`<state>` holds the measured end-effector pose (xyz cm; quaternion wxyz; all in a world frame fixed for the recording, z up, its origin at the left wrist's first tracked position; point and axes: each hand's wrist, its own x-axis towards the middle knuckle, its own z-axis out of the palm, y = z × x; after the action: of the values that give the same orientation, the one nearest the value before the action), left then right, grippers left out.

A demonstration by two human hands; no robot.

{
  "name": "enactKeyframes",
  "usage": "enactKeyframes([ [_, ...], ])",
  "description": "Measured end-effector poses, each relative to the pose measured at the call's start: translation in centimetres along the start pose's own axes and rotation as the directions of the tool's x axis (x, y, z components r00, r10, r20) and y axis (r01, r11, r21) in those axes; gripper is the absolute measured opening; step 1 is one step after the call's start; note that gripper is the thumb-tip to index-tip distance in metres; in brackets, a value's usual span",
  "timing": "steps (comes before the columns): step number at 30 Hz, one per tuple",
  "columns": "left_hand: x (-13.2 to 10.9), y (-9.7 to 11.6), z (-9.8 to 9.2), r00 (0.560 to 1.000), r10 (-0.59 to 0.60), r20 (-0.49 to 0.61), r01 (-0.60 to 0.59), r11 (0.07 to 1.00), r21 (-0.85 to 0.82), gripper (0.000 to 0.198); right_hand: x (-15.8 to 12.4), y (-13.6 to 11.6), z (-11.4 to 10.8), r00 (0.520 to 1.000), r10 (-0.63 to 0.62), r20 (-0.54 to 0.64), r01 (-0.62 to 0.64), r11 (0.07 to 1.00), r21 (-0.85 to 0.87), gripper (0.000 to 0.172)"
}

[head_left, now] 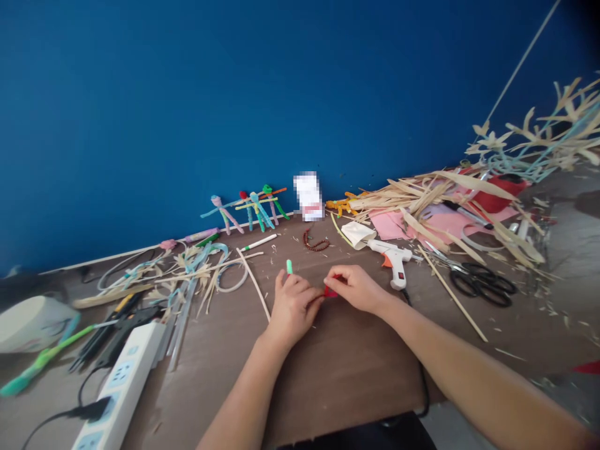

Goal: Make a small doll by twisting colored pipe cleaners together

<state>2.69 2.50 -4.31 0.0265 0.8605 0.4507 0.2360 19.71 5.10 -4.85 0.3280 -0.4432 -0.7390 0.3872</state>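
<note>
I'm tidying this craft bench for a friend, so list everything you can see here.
blue wall: 1, deep blue, behind the table
brown table: 1, brown, under everything
pipe-cleaner figures: about three, multicoloured, at the wall
marker: 1, white and green, behind the hands
bead string: 1, dark red, behind the hands
glue gun: 1, white and orange, right of the hands
scissors: 1 pair, black handles, far right
pink paper: several sheets, pink, back right
dried leaf strips: many, tan, heaped back right
power strip: 1, white, front left
green stick: 1, green, in the left hand
red scrap: 1, red, between the hands
left hand: 1, at the centre
right hand: 1, pinching the red scrap
</note>
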Motion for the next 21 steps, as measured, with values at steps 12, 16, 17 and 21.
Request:
enactKeyframes([
  [12, -0.1, -0.7, 0.6, 0.96, -0.152, -0.236, 0.108, 0.976, -0.189, 0.017, 0.5, 0.9, 0.8, 0.988, 0.086, 0.129, -0.1, 0.989, 0.109, 0.031],
  [16, 0.0, -0.8, 0.5, 0.96, -0.171, -0.221, 0.147, 0.982, -0.119, 0.018, 0.2, 0.7, 1.0, 0.988, 0.05, 0.145, -0.052, 0.999, 0.012, 0.026],
  [17, 0.0, -0.8, 0.5, 0.959, -0.184, -0.218, 0.167, 0.982, -0.094, 0.018, 0.2, 0.7, 1.1, 0.988, 0.043, 0.145, -0.041, 0.999, -0.016, 0.023],
  [21, 0.0, -0.8, 0.4, 0.955, -0.22, -0.199, 0.224, 0.975, -0.006, 0.017, -0.2, 0.4, 1.4, 0.987, 0.001, 0.159, 0.026, 0.985, -0.17, 0.019],
])
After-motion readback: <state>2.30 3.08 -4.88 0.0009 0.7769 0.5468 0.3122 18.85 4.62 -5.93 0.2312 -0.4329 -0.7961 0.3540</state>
